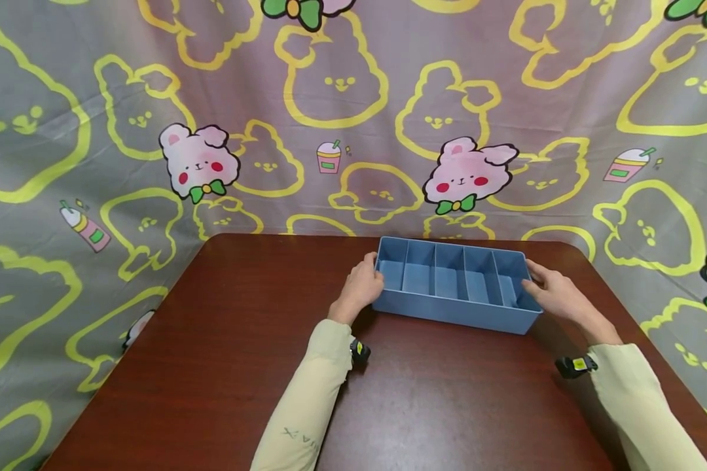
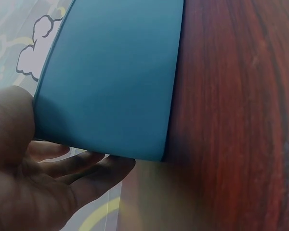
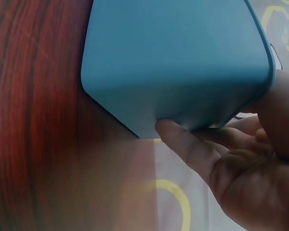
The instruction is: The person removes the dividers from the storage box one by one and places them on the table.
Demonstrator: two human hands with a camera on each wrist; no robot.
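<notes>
A blue plastic divider box [image 1: 453, 313], long and split by thin walls into several compartments in a row, sits at the far right part of the table. My left hand [image 1: 361, 284] grips its left end, the thumb by the rim and the fingers [image 2: 103, 180] against the outer end wall. At the opposite end, my right hand [image 1: 556, 294] holds the box with the thumb over the rim. In the right wrist view, one fingertip [image 3: 166, 126] touches the outer end wall. No objects show inside the compartments.
The dark reddish-brown wooden table [image 1: 230, 340] has rounded far corners. Behind it and along both sides hangs a grey-pink cloth [image 1: 306, 196] with yellow outlines and cartoon rabbits. A black strap device [image 1: 576, 366] is on each wrist.
</notes>
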